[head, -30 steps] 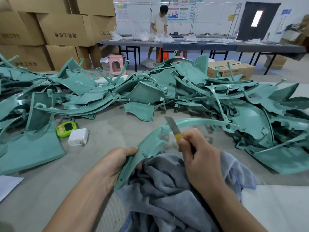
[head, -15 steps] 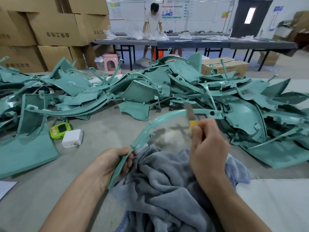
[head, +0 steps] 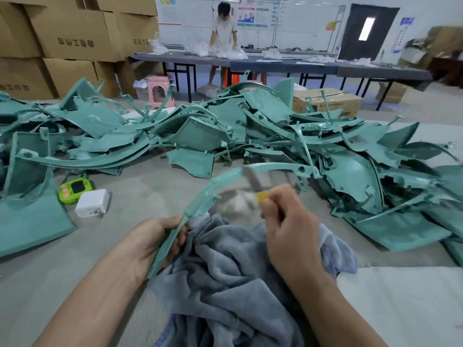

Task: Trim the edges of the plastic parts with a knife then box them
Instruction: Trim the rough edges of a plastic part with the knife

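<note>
Head view, looking down on a grey desk [head: 125, 191]. Near its front edge, the left grip [head: 155, 241] is closed around the lower end of a curved teal plastic part [head: 200, 199], which arcs up and away to the right. The right grip [head: 288, 226] is clenched around a knife [head: 260, 195] with a yellow handle; its blade (blurred) crosses the part's arc. A grey cloth [head: 225, 271] is bunched beneath both hands. A heap of teal parts [head: 350, 171] spans the desk's far side. Toward the left edge, a green gadget [head: 75, 190] and a white charger [head: 92, 202] sit side by side. Cardboard boxes [head: 75, 33] are stacked beyond the far left corner.
</note>
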### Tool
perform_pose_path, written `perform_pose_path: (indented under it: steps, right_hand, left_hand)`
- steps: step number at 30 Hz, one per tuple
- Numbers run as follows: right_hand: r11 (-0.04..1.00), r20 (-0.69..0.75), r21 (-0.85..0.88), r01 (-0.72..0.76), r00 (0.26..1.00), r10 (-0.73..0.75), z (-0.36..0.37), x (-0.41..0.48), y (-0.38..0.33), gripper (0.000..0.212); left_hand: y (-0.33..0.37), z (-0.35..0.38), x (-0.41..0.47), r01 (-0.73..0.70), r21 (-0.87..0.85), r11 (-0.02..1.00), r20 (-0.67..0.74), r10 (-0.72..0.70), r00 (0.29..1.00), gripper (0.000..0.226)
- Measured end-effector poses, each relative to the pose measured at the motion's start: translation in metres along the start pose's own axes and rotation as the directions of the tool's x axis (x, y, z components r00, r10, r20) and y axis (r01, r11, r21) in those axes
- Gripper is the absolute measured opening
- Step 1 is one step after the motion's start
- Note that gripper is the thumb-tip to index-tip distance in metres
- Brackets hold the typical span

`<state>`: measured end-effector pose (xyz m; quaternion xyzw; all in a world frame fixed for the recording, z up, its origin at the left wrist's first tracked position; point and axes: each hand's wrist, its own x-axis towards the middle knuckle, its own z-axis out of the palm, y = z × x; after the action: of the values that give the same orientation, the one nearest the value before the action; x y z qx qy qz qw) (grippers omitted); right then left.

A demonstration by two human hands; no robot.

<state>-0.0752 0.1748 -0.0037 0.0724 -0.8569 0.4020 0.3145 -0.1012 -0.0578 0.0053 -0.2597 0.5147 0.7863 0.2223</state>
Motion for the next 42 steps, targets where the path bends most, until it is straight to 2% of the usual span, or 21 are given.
perform_pose_path:
  steps: [1,2,4,5,7,9,11,13,15,19,24,27,30,34,37,42]
  right_hand:
    - [0.999,0.077,-0.027,0.03,0.997,-0.028,0.004,-0.002,-0.002,0.019]
    - [0.997,0.073,-0.065,0.029,0.997,-0.024,0.007,0.0,-0.003,0.02]
    - [0.99,-0.118,-0.072,-0.117,0.987,0.108,0.008,0.011,0.001,0.022]
    - [0.972,-0.223,-0.037,-0.231,0.95,0.217,0.005,0.017,0.005,0.023]
    - [0.928,-0.284,0.019,-0.371,0.888,0.361,-0.001,0.019,0.015,0.023]
    - [0.934,-0.182,0.072,-0.35,0.916,0.357,-0.003,0.015,0.018,0.022]
    - [0.944,-0.047,0.18,-0.277,0.956,0.289,-0.001,0.012,0.012,0.022]
    - [0.93,0.069,0.309,-0.2,0.98,0.188,0.0,0.012,0.003,0.023]
    - [0.902,0.163,0.402,-0.156,0.982,0.097,0.001,0.014,-0.002,0.022]
    - [0.89,0.27,0.434,-0.14,0.963,0.02,0.005,0.011,-0.003,0.019]
    - [0.948,0.34,0.304,-0.097,0.94,-0.013,0.009,0.009,-0.001,0.02]
    - [0.959,0.354,0.27,-0.089,0.935,-0.013,0.011,0.009,-0.002,0.018]
    - [0.945,0.418,0.321,-0.07,0.905,-0.075,0.011,0.008,-0.002,0.016]
    - [0.882,0.464,0.438,-0.173,0.884,-0.058,0.007,0.009,-0.002,0.024]
    - [0.881,0.435,0.444,-0.163,0.899,-0.053,0.007,0.009,0.0,0.027]
    - [0.958,0.223,0.278,-0.076,0.975,0.012,0.012,0.002,0.0,0.019]
  left_hand:
    - [-0.001,0.0,0.0,0.0,0.018,1.0,-0.006,0.0,1.0,0.03]
    - [-0.001,0.0,0.0,0.002,0.027,1.0,-0.009,-0.001,1.0,0.03]
    - [-0.001,-0.002,-0.001,0.0,0.011,1.0,-0.015,0.0,1.0,0.03]
    - [0.0,-0.002,-0.002,-0.01,-0.011,1.0,-0.026,0.01,1.0,0.031]
    - [-0.001,-0.002,-0.003,-0.076,-0.052,0.996,-0.089,0.071,0.993,0.03]
    - [-0.003,-0.004,0.0,-0.235,-0.008,0.972,-0.221,0.228,0.948,0.025]
    - [-0.005,-0.007,0.005,-0.398,0.096,0.913,-0.341,0.405,0.848,0.021]
    - [-0.006,-0.006,0.005,-0.521,0.232,0.822,-0.338,0.57,0.749,0.023]
    - [-0.009,-0.002,-0.001,-0.566,0.319,0.76,-0.262,0.645,0.718,0.022]
    - [-0.012,0.002,-0.009,-0.513,0.348,0.785,-0.167,0.59,0.79,0.021]
    - [-0.012,0.008,-0.015,-0.421,0.22,0.88,-0.121,0.452,0.884,0.033]
    - [-0.012,0.01,-0.018,-0.382,0.162,0.91,-0.116,0.402,0.908,0.039]
    - [-0.01,0.009,-0.02,-0.346,0.097,0.933,-0.139,0.357,0.924,0.035]
    - [-0.01,0.011,-0.022,-0.301,-0.001,0.954,-0.131,0.298,0.945,0.03]
    - [-0.01,0.015,-0.024,-0.269,0.014,0.963,-0.104,0.269,0.957,0.033]
    - [-0.01,0.018,-0.027,-0.228,0.127,0.965,-0.056,0.237,0.97,0.047]
